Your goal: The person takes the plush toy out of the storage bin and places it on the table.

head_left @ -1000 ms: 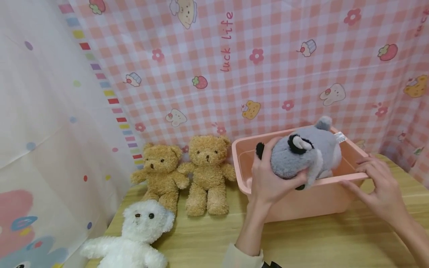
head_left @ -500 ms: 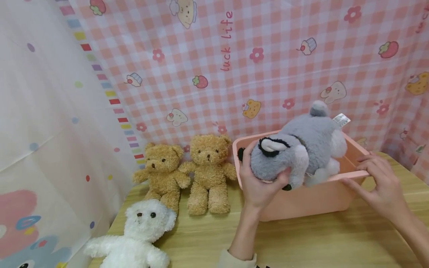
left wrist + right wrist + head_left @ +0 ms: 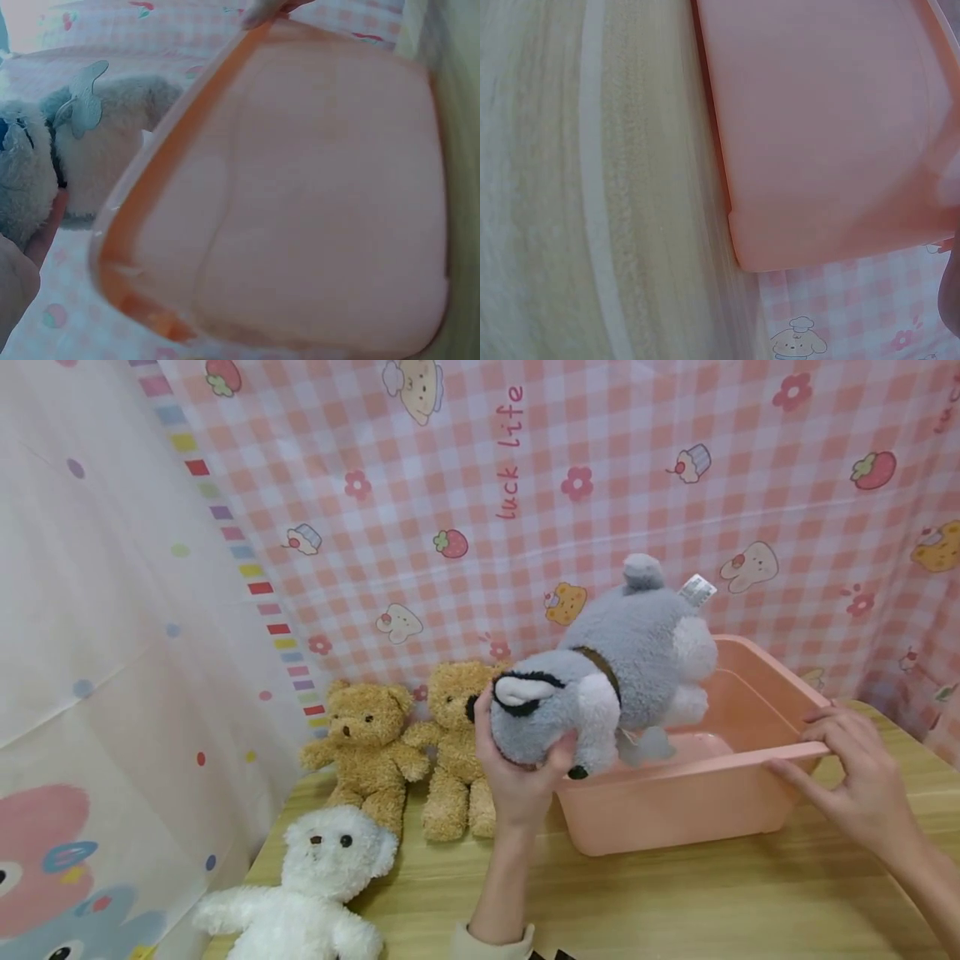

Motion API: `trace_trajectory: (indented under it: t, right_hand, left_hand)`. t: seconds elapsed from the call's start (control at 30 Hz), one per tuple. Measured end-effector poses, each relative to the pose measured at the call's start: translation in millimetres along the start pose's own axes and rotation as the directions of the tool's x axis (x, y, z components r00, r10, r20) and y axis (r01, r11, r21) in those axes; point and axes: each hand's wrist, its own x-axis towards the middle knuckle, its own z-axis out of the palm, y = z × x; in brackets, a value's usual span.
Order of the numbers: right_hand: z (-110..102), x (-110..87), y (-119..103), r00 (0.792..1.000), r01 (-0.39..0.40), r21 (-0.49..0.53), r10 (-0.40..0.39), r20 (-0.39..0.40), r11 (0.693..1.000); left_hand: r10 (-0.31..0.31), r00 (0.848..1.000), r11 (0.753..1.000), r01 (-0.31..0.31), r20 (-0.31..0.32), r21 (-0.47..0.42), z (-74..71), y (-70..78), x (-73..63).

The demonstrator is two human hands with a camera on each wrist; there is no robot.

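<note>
A grey-and-white plush toy (image 3: 630, 652) with a brown collar and a white tag is held in the air by its head. My left hand (image 3: 521, 777) grips that head, thumb on the near side and fingers on the far side. The toy's body hangs over the left part of a pink plastic bin (image 3: 682, 814). My right hand (image 3: 862, 785) holds the bin's rim at its near right corner, fingers over the edge and thumb outside. In the left wrist view, the plush toy (image 3: 112, 142) shows beyond the bin's wall (image 3: 322, 180).
Two brown teddy bears sit against the checked cloth; the left bear (image 3: 367, 743) is in full view, the right bear (image 3: 446, 785) partly behind the plush toy. A white teddy bear (image 3: 322, 860) lies front left. All stand on a wooden table (image 3: 675, 902).
My left hand has lifted the plush toy up out of the bin and carried it to the left. My right hand has stayed on the rim, and the bin has hardly moved.
</note>
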Motion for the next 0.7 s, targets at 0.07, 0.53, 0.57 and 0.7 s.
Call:
trace_trajectory:
  t: [0.07,0.53,0.57,0.7]
  right_hand:
    - [0.1,0.1,0.0,1.000,0.007,0.003,-0.007,-0.002,1.000]
    - [2.4,-0.4,-3.0,1.000,0.017,-0.009,-0.017,-0.022,1.000]
    - [2.2,-0.7,-2.6,1.000,0.012,-0.009,-0.012,-0.018,1.000]
    - [0.4,-1.4,-1.1,1.000,-0.003,-0.009,0.003,-0.001,1.000]
  left_hand:
    - [0.000,1.000,1.000,0.000,-0.004,0.017,-6.1,5.7,4.3]
    - [0.049,0.998,0.986,-0.057,0.050,0.156,-58.1,30.4,24.7]
    - [0.048,0.997,0.986,-0.056,0.052,0.159,-62.4,31.6,25.4]
    - [0.045,0.997,0.987,-0.054,0.064,0.152,-76.2,36.3,27.4]
